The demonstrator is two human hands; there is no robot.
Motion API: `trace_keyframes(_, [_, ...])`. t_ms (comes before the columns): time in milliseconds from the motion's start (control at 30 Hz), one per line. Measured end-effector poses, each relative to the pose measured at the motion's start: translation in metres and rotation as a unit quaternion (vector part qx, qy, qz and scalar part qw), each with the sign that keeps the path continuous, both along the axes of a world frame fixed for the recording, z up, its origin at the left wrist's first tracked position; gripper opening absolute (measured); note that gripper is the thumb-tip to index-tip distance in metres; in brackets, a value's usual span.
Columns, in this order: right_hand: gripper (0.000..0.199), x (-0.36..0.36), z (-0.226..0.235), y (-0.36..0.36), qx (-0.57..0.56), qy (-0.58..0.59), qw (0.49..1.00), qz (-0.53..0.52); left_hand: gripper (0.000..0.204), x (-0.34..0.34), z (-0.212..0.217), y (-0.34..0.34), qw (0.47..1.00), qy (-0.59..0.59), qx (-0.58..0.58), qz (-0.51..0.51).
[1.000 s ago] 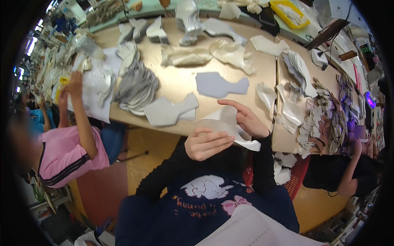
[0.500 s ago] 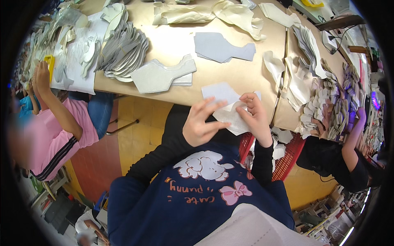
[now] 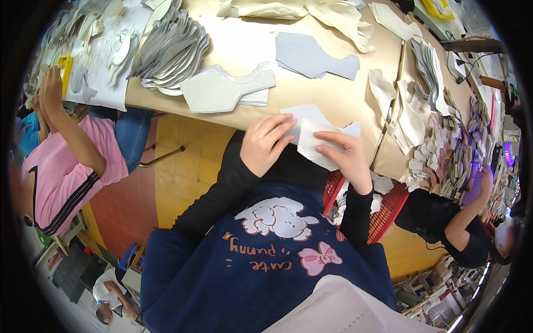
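Observation:
A white cut piece (image 3: 315,145) of sheet material lies partly over a light grey cut piece (image 3: 302,112) at the table's near edge, its lower corner jutting over my lap. My right hand (image 3: 348,157) rests on the white piece, thumb and forefinger apart on its upper face. At the left edge of the grey piece is my left hand (image 3: 266,145), fingers stretched out and thumb apart, the fingertips touching that edge. Farther in lie a stack of blue-grey pieces (image 3: 316,55) and a stack of off-white pieces (image 3: 222,89), similar in shape with a narrow tail.
Fanned grey pieces (image 3: 172,50) lie at the left. Crumpled cream sheets (image 3: 266,8) are at the back, and curled cream pieces (image 3: 408,125) on the right. A red basket (image 3: 388,213) holds scraps beside my right arm. A person in pink (image 3: 78,164) sits at the left, another in black (image 3: 444,222) at the right.
The white piece has turned and now sits squarer over the grey one. My left hand has drawn back left with its fingers closer together; my right fingers have flattened onto the white piece.

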State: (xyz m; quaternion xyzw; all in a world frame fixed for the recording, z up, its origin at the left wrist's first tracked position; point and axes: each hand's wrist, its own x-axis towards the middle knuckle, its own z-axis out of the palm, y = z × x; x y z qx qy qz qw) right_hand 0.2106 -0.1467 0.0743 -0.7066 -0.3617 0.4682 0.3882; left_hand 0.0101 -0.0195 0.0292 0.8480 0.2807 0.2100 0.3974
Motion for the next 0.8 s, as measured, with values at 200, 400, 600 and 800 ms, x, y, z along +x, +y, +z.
trace_keyframes(200, [0.034,0.009,0.003,0.013,-0.015,-0.008,1.0,0.013,0.035,-0.007,-0.019,0.015,0.982,0.062,0.174,-0.024])
trace_keyframes(400, [0.035,0.006,-0.004,0.039,0.003,-0.043,0.995,0.086,0.046,0.0,-0.025,0.025,0.99,0.052,0.125,-0.036])
trace_keyframes(600, [0.037,0.015,-0.015,0.055,0.006,-0.042,0.991,0.123,0.059,-0.002,-0.024,0.03,1.0,0.016,0.001,-0.026])
trace_keyframes(800, [0.037,0.02,-0.02,0.06,-0.014,-0.027,0.99,0.137,0.054,-0.003,-0.023,0.034,0.999,0.004,-0.027,-0.022])
